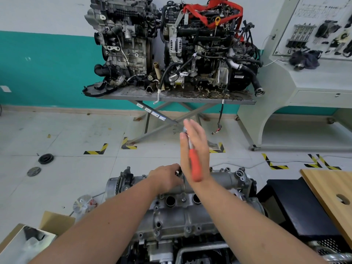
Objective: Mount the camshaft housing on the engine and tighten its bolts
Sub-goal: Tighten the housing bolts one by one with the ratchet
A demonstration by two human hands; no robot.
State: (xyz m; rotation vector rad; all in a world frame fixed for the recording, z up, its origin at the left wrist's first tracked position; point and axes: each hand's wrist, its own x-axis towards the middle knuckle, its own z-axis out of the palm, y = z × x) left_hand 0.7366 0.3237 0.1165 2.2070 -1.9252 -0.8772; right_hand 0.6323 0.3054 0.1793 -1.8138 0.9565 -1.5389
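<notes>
The grey camshaft housing (171, 212) lies on the engine directly below me, with two open round bores and several bolt holes along its top. My left hand (165, 177) reaches to the housing's far edge, its fingers curled round a small dark part there that I cannot make out. Above the far edge my right hand (200, 141) is raised with its fingers straight and together, blurred by motion. A ratchet with an orange handle (195, 164) lies along its palm, its metal head up by the thumb. One bolt (183, 200) stands between the two bores.
Two complete engines (171, 54) stand on a scissor-leg table (133, 94) by the far wall. A training console (304, 77) is at the back right. A black box (297, 206) and a wooden board (331, 189) sit to the right, a cardboard box (57, 221) to the left, and pulley discs (45, 159) on the floor.
</notes>
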